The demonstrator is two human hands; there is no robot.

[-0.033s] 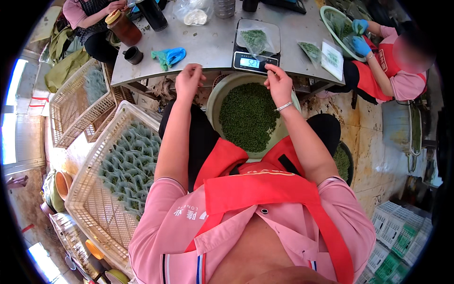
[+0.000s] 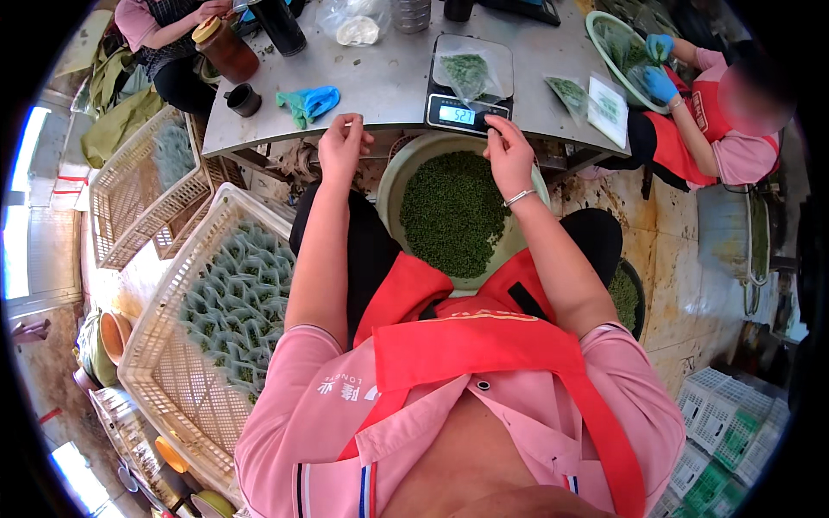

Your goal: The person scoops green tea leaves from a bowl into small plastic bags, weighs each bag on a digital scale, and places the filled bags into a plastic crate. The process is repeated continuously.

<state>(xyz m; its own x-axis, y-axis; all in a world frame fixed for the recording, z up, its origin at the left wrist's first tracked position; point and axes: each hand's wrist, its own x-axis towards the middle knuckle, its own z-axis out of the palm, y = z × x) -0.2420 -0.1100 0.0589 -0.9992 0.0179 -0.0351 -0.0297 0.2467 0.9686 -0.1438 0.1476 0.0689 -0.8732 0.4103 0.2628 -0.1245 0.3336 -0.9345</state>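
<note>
My left hand (image 2: 342, 145) hovers just off the near table edge, its fingers loosely curled in with nothing visible in them. Bent fingers of my right hand (image 2: 511, 154) reach the front right corner of a black digital scale (image 2: 471, 114), where a fingertip seems to touch its panel. I see nothing held there. A clear plastic bag of small green pieces (image 2: 466, 72) lies on the scale's plate, and the display is lit. Below my hands, between my knees, stands a large pale green basin (image 2: 393, 194) with a heap of small green pieces (image 2: 451, 211).
Blue-green gloves (image 2: 309, 105), a dark cup (image 2: 243, 101) and a brown jar (image 2: 226, 52) stand left on the metal table (image 2: 380, 91). A filled bag (image 2: 567, 93) lies right. The crate (image 2: 164, 345) beside me holds several bags. A gloved co-worker (image 2: 717, 121) handles another basin (image 2: 599, 43).
</note>
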